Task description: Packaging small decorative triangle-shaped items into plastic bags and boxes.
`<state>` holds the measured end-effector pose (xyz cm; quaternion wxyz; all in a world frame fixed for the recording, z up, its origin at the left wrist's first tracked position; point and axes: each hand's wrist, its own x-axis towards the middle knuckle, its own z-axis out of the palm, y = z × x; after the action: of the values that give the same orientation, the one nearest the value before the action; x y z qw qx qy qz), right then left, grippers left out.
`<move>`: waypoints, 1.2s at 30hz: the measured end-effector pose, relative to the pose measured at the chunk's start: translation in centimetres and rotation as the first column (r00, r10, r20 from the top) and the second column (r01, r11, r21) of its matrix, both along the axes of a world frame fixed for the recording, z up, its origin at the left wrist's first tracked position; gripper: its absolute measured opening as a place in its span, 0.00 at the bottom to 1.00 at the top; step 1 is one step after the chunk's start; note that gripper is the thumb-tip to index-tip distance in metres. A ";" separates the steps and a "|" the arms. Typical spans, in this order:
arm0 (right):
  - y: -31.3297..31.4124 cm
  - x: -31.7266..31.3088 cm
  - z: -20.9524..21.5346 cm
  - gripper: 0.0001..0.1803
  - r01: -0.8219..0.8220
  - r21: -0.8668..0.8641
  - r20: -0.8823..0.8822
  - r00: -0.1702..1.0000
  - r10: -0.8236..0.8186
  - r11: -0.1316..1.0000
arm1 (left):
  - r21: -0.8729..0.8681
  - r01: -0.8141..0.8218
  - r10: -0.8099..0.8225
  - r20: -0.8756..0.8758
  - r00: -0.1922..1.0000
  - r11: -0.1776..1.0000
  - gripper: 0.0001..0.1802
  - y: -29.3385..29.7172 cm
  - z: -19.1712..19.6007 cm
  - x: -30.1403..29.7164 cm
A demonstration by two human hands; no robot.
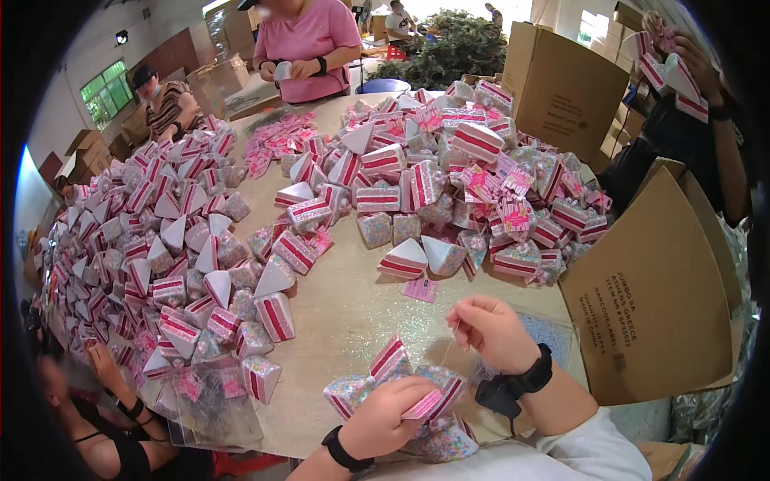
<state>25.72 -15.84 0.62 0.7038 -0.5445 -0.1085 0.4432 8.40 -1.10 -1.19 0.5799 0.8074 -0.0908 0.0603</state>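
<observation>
My left hand [391, 413] closes on a small pink tag [423, 405], held over a cluster of cake-slice ornaments [391, 361] at the near table edge. These are white and red layered wedges with speckled, glittery sides. To the right and a little higher, my right hand [491, 330] pinches a thin clear thread [449, 346], which runs down toward the cluster. Its far end is hidden among the ornaments. Another pink tag [420, 289] lies on the table beyond my hands, beside two more slices.
Ornament heaps [473, 152] cover the table's far and left parts, with a pile of pink tags [281, 138]. Open cardboard boxes [650, 297] flank the right side. Clear threads [541, 341] lie near my right wrist. A person in pink [313, 40] stands opposite; others work left and right.
</observation>
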 end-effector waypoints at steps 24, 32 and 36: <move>0.8 -2.8 0.6 0.08 -0.349 -0.363 0.777 0.398 0.488 0.864 | -0.251 -0.145 0.056 -0.334 0.941 0.957 0.12 2.9 1.0 -1.5; 2.1 -4.3 2.3 0.06 -0.229 -0.147 0.815 0.523 0.249 0.962 | -0.611 -0.417 0.168 -0.423 0.890 0.673 0.10 1.9 -0.8 -0.9; 2.9 -4.4 1.5 0.07 -0.271 0.082 0.243 0.939 0.244 0.959 | -0.629 -0.399 0.126 -0.433 0.892 0.667 0.11 1.3 -0.8 -0.5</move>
<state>21.30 -12.97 2.07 0.6522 -0.5323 -0.2850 0.4583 7.94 0.20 -2.02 0.8341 0.5259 0.1643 0.0285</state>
